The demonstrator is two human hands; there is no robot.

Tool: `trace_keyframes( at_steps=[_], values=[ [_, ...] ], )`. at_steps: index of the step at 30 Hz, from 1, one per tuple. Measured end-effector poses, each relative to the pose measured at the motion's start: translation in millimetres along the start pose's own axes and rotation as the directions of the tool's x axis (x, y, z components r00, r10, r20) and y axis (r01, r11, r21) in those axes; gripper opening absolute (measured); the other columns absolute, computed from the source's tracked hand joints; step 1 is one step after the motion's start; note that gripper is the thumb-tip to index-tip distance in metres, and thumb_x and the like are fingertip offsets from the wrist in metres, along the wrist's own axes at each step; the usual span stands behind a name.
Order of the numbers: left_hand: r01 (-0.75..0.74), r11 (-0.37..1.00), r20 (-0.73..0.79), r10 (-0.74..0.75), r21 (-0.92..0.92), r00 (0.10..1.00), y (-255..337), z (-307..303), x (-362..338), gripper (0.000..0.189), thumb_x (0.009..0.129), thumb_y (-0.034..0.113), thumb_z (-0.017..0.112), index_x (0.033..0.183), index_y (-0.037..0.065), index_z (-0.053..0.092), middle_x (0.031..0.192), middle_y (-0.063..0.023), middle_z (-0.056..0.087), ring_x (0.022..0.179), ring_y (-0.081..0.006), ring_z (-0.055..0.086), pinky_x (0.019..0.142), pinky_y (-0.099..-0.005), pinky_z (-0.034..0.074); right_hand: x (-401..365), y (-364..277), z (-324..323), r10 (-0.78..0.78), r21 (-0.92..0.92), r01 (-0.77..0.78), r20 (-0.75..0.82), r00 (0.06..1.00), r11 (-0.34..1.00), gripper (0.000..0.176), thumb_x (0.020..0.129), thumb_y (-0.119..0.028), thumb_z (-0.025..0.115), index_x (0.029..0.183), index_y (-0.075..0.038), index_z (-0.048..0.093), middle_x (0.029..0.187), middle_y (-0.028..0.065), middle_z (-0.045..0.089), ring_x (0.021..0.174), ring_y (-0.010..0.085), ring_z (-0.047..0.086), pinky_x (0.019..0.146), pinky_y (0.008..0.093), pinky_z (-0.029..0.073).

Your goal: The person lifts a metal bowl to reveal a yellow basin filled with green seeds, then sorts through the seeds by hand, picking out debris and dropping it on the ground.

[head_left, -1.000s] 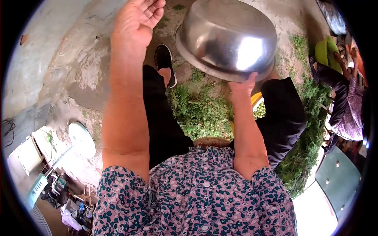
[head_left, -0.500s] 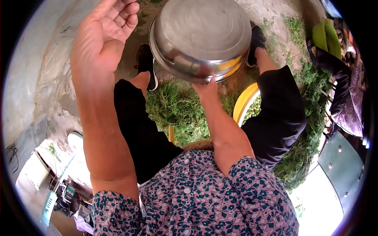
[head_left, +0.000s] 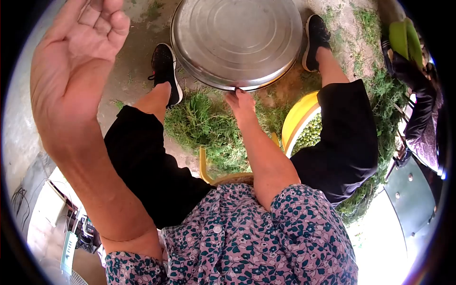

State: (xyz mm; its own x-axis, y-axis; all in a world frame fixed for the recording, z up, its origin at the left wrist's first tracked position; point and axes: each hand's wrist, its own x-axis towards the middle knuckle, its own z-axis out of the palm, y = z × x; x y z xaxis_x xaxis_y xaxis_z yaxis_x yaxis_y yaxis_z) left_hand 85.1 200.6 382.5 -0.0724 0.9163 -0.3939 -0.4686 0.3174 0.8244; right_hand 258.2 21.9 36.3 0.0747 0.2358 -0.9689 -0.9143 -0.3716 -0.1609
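A big metal basin (head_left: 235, 40) shows its round, ringed underside to me at the top middle, its upper edge cut off by the frame. My right hand (head_left: 241, 102) grips the near rim, thumb on the edge and fingers partly hidden underneath. Raised at the upper left, my left hand (head_left: 78, 61) is empty and open, palm showing, fingers loosely bent and partly cropped; it is apart from the basin. Beside my right knee stands a yellow container (head_left: 295, 116) with many small round green items (head_left: 308, 135) inside.
Cut leafy greenery (head_left: 204, 121) lies on the ground between my legs, and more runs along the right. A low seat's yellow frame (head_left: 203, 166) shows beneath me. A green basin (head_left: 406, 42) and dark cloth (head_left: 403, 78) are at right; a wall (head_left: 28, 99) rises at left.
My left hand has swung left and closer to the camera. The basin has tipped so its underside faces me more squarely, with my right hand still at its rim.
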Motion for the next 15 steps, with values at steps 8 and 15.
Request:
trace_keyframes(
  at_steps=[8,15],
  values=[
    [0.241,0.970,0.364,-0.228,0.011,0.903,17.4,-13.7,9.9,0.037,0.096,0.009,0.040,0.129,-0.006,0.033,0.092,-0.0021,0.041,0.079,-0.0117,0.040,0.076,-0.0247,0.037,111.7,-53.4,-98.5,-0.712,-0.809,0.214,-0.317,0.626,0.548,0.018,0.081,-0.001,0.058,0.094,0.009,0.050,0.070,0.0166,0.059,0.046,0.0219,0.058,0.036,0.0325,0.051],
    [0.217,0.976,0.307,-0.202,-0.018,0.930,11.2,0.3,8.9,0.030,0.094,0.012,0.046,0.120,-0.003,0.044,0.092,-0.0013,0.049,0.079,-0.0103,0.046,0.074,-0.0237,0.040,54.8,-77.0,-48.7,-0.527,-0.768,0.160,-0.256,0.810,0.620,0.012,0.080,0.002,0.056,0.087,0.007,0.049,0.074,0.0155,0.059,0.047,0.0240,0.058,0.039,0.0324,0.052]
  ],
)
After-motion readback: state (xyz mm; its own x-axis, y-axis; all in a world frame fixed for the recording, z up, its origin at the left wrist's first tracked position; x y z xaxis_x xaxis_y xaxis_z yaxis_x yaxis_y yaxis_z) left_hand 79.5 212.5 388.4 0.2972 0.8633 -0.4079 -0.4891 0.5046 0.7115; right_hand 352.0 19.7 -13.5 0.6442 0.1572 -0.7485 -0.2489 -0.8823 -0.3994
